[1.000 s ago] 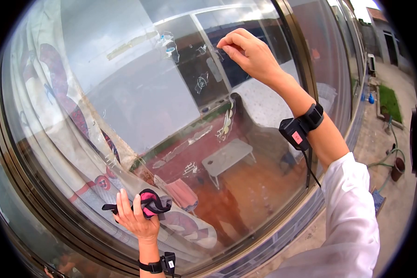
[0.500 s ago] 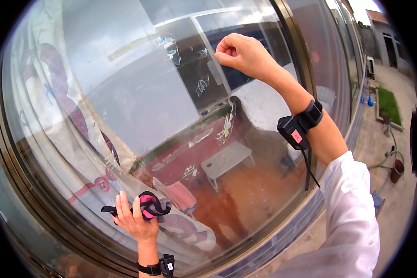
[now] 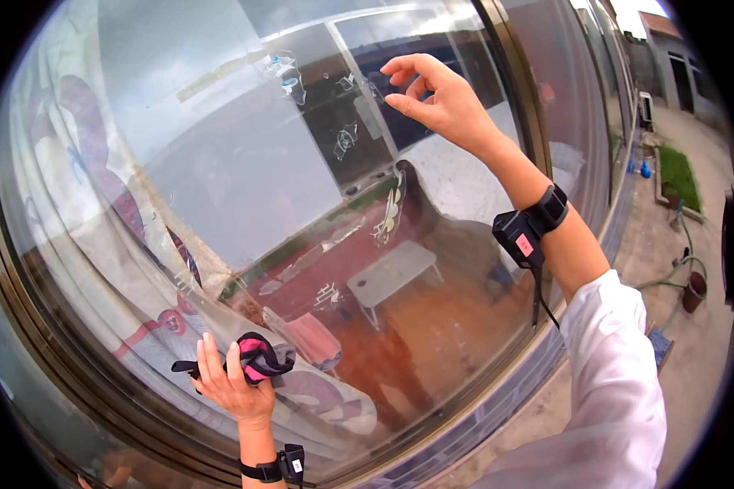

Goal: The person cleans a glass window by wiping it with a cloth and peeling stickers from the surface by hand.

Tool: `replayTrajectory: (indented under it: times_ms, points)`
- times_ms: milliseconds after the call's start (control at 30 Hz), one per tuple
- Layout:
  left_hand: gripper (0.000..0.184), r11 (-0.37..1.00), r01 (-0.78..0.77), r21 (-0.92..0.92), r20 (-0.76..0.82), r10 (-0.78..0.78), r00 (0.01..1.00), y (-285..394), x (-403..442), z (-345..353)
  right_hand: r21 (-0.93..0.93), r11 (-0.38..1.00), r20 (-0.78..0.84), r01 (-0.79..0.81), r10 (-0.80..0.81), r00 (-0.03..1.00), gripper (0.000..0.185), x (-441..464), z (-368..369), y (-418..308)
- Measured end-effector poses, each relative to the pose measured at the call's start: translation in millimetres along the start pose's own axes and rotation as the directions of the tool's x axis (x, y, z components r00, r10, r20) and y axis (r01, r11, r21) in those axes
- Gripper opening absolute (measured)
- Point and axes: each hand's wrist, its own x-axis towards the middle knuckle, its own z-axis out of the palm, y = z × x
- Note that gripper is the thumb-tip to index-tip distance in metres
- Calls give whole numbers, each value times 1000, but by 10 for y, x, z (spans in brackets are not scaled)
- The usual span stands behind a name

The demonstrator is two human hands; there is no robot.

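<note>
In front of a large window pane [image 3: 245, 163], my right hand [image 3: 440, 102] is raised near the top, its thumb and fingers apart with nothing visible between them. Torn bits of clear and blue sticker [image 3: 286, 77] cling to the glass left of it. A scribble-like clear remnant [image 3: 345, 141] is lower down. My left hand [image 3: 235, 387], low on the left, holds a crumpled black, grey and pink cloth [image 3: 261, 357] between thumb and fingers, close to the glass. Whether the cloth touches the pane I cannot tell.
Brown metal frame [image 3: 538, 122] edges the pane. Behind the glass are a pale curtain [image 3: 98, 269] and a small grey table [image 3: 393, 273]. Outside at right lie a grass patch [image 3: 678, 178], a hose [image 3: 689, 240] and a brown pot [image 3: 694, 292].
My right hand's fingers have parted from a pinch, and it has stayed near the same spot. My left hand still holds the cloth. The view has shifted slightly.
</note>
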Motion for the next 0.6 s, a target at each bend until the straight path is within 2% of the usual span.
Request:
replayTrajectory:
  times_ms: [33,100,133,167,233,300,367,400,467,600]
  points:
    - [38,1000,2,4,4,-2,1000,-2,-3,2,-4,1000,1,-1,1,1000,27,0,35,-4]
    - [38,1000,0,-1,4,0,1000,5,2,-9,-231,951,-26,207,-219,975,25,-19,110,2]
    - [38,1000,-2,-4,2,2,1000,3,10,-9,-330,907,-32,261,-287,957,22,-37,126,1]
    - [38,1000,0,-4,-1,0,1000,3,9,-6,-331,906,-32,264,-291,956,22,-43,153,20]
    - [37,1000,1,6,9,-2,1000,-1,-2,-6,-363,847,-113,389,-455,883,18,-53,220,65]
    - [37,1000,1,10,3,-1,1000,10,17,-5,-348,859,-147,376,-446,883,12,-66,231,48]
    - [37,1000,-2,12,3,2,1000,9,10,-4,-223,930,-158,291,-329,931,10,-100,224,32]
    - [37,1000,-1,10,6,1,1000,0,3,-1,-222,932,-157,286,-324,933,10,-130,226,37]
    - [37,1000,1,11,9,-1,1000,-6,1,-3,-148,978,-159,148,-171,972,11,-164,221,37]
    - [37,1000,3,6,10,-3,1000,2,-3,-7,-208,963,-151,173,-206,967,16,-121,161,-3]
